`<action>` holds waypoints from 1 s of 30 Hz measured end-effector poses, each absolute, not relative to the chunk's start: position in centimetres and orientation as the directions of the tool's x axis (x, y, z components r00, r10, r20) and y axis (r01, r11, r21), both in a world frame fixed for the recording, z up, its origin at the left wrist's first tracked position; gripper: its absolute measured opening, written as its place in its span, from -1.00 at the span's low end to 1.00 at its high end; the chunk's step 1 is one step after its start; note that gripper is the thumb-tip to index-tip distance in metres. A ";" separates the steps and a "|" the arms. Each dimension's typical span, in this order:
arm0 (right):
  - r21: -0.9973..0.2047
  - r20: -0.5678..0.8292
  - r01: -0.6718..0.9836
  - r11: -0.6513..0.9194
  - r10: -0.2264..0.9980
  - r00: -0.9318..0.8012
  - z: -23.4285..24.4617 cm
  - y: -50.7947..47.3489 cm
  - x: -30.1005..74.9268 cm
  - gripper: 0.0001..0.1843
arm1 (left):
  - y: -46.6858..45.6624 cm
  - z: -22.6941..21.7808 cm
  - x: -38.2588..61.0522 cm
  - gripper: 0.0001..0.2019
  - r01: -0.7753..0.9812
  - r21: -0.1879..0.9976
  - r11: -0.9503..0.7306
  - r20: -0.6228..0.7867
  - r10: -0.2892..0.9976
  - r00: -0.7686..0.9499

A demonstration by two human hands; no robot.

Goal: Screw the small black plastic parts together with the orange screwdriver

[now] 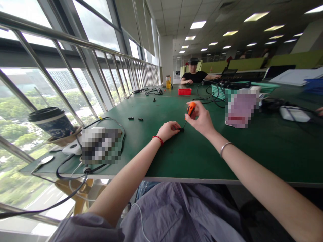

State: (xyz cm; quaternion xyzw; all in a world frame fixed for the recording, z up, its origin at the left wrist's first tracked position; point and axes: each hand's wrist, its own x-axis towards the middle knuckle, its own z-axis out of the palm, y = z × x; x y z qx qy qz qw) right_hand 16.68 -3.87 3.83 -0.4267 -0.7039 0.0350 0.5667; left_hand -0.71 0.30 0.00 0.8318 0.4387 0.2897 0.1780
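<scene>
In my right hand [202, 117] is a screwdriver [191, 108] with an orange and black handle, its thin shaft slanting down to the left. The tip meets or nearly meets a small black part [181, 129] on the green tabletop; exact contact is too small to make out. My left hand [169, 130], with a red cord at the wrist, pinches that black part against the table. Left of my hands lie two more small black pieces, one [130, 118] beside the other [140, 119]. Farther back is another small black piece [154, 100].
A red tray [184, 91] and an orange jar [168, 82] stand toward the back, near a seated person [194, 75]. To the right are a teal basket [219, 92], cables and a pink blurred item [241, 109]. A coffee cup [51, 122] and cords sit left by the railing.
</scene>
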 end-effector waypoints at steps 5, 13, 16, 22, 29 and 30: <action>-0.524 0.769 0.568 0.635 0.639 -0.003 3.9 -3.9 16.5 -0.65 | 0.4 -0.1 -0.8 -0.82 0.627 0.548 -0.554 0.329 0.832 0.447; -0.539 0.767 0.559 0.630 0.641 0.017 4.0 -4.1 16.7 -0.60 | 0.5 -0.1 -0.8 -0.83 0.637 0.541 -0.549 0.326 0.836 0.442; -0.527 0.767 0.549 0.648 0.641 -0.020 4.0 -4.2 16.6 -0.54 | 0.4 0.0 -0.8 -0.82 0.636 0.543 -0.548 0.322 0.835 0.445; -0.533 0.756 0.611 0.586 0.653 0.033 4.4 -4.5 16.6 -0.76 | 0.2 0.2 -0.7 -0.82 0.638 0.550 -0.539 0.318 0.842 0.437; -0.519 0.778 0.563 0.643 0.628 0.000 3.9 -3.9 16.6 -0.55 | 0.3 0.1 -0.7 -0.81 0.635 0.549 -0.544 0.313 0.838 0.447; -0.515 0.780 0.570 0.640 0.625 0.004 3.9 -3.9 16.6 -0.58 | 0.3 0.1 -0.7 -0.81 0.635 0.549 -0.544 0.315 0.838 0.446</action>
